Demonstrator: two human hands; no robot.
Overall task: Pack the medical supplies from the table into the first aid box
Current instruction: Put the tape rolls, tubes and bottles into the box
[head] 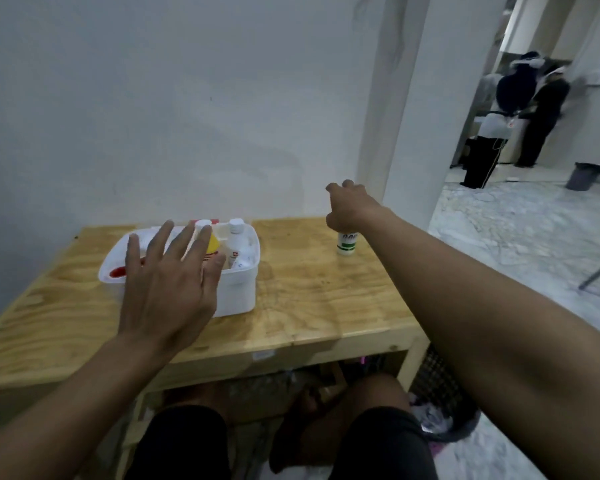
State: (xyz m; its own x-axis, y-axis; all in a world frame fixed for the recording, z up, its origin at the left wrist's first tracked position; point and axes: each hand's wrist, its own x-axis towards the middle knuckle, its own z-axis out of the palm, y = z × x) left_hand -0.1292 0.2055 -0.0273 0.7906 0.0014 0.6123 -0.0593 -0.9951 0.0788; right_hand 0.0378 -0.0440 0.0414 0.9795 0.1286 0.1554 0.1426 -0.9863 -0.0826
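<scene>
Centre right, the right hand (347, 209) curls round the white bottle (347, 244), apparently to lift it, while the spread left hand (167, 282) hovers over the first aid box (238, 296).

box (238, 296): one; bottle (347, 244) (237, 242) (213, 243): three; hands (167, 289) (349, 207): two; table (326, 306): one

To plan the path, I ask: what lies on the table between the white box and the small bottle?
Only bare wooden table, seen in the head view, between the box and the bottle.
</scene>
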